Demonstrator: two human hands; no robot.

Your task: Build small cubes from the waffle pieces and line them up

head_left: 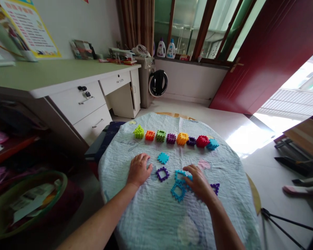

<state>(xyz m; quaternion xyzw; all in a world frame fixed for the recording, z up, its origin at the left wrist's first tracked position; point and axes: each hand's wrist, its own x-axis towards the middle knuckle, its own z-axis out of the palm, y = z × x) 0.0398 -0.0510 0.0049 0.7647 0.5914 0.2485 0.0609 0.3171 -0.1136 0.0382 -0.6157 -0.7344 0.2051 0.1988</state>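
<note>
My left hand lies palm down on the cloth, its fingers loosely pressed together and slightly curled, holding nothing. It sits just beside a purple square frame and near a flat teal piece. My right hand is spread, with its fingers reaching left over a pair of overlapping teal frames. The fingertips touch the upper frame, but I cannot tell whether they pinch it. A small purple piece lies just beyond my right hand. Both forearms come in from the bottom of the view, angled toward each other.

Ahead of my hands, a row of eight chunky toy blocks in green, orange, purple, red and blue runs across a quilted pale blue cloth draped over a round table. To my left are a white desk with drawers and a green basin. Farther ahead are a washing machine, detergent bottles on the windowsill, and an open red door.
</note>
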